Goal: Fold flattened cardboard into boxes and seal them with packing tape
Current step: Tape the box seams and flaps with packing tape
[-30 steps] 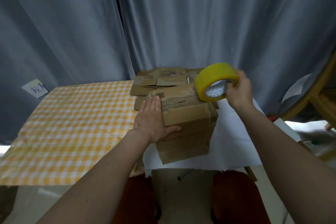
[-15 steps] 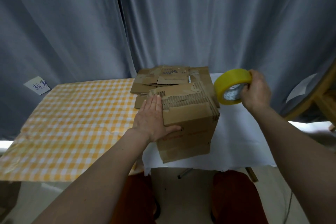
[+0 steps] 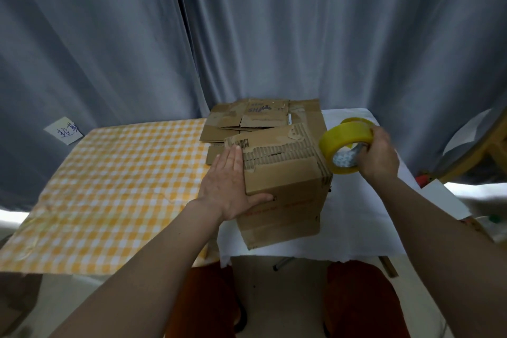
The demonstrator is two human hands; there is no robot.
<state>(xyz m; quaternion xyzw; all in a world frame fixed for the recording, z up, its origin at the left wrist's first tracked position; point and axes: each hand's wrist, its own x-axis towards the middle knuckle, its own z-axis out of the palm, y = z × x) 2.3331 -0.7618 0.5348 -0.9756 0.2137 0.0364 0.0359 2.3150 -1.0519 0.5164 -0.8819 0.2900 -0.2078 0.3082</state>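
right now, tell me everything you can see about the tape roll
The tape roll is a wide ring of glossy yellow packing tape with a pale core showing through its hole. It is held in the air, tilted, its open face turned toward the camera, just right of the box and near its top right edge. The right hand grips it from the right, fingers hooked into the core. I cannot tell whether any tape is pulled out or touching the box.
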